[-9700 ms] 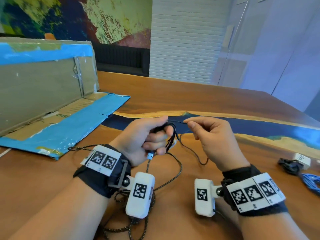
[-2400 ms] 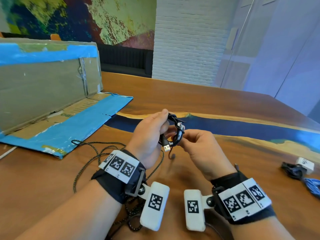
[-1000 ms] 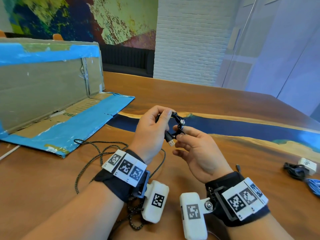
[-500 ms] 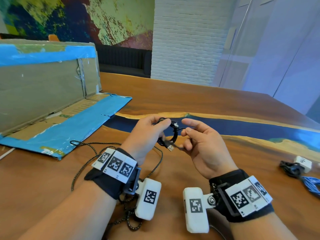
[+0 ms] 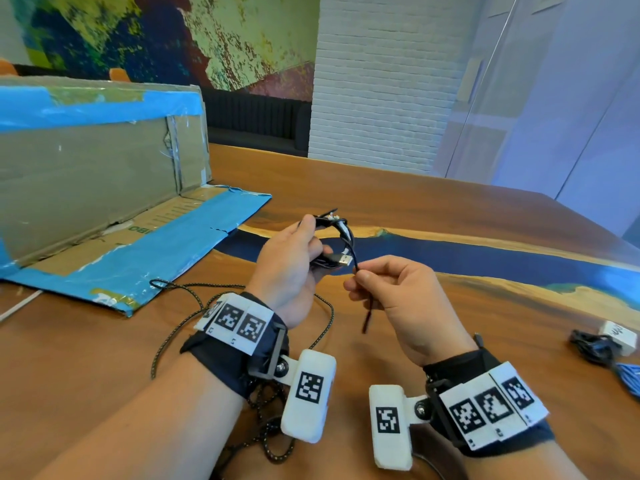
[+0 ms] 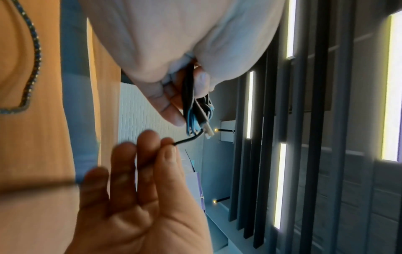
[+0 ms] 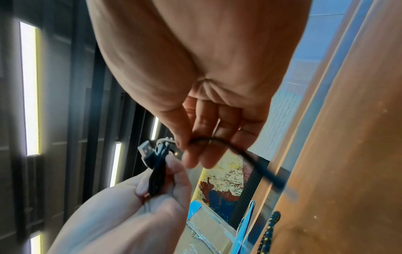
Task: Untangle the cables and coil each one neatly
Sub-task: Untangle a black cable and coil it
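Note:
My left hand (image 5: 294, 261) grips a small coil of thin black cable (image 5: 341, 233) above the table, its silver USB plug (image 5: 344, 260) sticking out to the right. My right hand (image 5: 377, 282) pinches the cable's loose tail (image 5: 367, 313) between thumb and forefinger just right of the plug; the tail hangs down below the fingers. In the left wrist view the coil (image 6: 191, 103) sits between thumb and fingers. In the right wrist view the tail (image 7: 256, 163) trails off blurred. A black-and-yellow braided cable (image 5: 180, 323) lies loose on the table under my left forearm.
An opened cardboard box with blue tape (image 5: 104, 202) stands at the left. At the right edge of the wooden table (image 5: 450, 220) lie a black cable bundle (image 5: 592, 346), a white adapter (image 5: 618, 332) and a blue cable (image 5: 630, 375).
My right hand has dropped from the top of the coil and now pinches the tail below the plug. The left hand keeps its grip on the coil.

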The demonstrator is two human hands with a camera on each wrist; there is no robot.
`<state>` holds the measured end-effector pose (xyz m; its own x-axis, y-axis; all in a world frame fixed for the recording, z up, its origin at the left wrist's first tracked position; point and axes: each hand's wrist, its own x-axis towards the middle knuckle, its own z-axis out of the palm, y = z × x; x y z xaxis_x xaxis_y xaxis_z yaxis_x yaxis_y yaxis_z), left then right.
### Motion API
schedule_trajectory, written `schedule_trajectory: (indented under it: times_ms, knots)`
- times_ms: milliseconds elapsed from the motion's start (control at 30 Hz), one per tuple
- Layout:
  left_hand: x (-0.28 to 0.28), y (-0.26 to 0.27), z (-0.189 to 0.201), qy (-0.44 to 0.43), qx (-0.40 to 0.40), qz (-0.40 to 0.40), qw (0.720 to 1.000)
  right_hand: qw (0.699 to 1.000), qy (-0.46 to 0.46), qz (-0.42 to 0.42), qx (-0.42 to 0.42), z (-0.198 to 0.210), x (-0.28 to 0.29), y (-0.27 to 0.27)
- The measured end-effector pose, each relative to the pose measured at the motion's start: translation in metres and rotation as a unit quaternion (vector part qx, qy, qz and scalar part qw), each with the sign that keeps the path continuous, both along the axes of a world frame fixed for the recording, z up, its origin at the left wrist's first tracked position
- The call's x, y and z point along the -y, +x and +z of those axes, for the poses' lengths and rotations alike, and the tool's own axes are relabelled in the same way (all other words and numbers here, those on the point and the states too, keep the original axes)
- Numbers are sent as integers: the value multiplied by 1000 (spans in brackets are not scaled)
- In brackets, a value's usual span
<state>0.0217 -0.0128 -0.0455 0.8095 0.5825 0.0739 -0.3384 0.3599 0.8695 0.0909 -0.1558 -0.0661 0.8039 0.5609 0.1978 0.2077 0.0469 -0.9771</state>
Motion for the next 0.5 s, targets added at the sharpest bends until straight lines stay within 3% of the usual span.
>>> schedule_trajectory:
  times_ms: [100,167,367,500]
  knots:
    - [11,-1,0,-40,37,-34,998,997,-9,-31,66,-3,-1,1]
    - [16,-2,0,-50,59,-58,995,997,6,-45,68,-5,-2,1]
    - [18,-1,-6,32,37,-57,997,987,150,-24,-61,-4,-14,-14]
    - [17,0,-11,64,11,-54,996,974,208,3,-86,1,-12,-19]
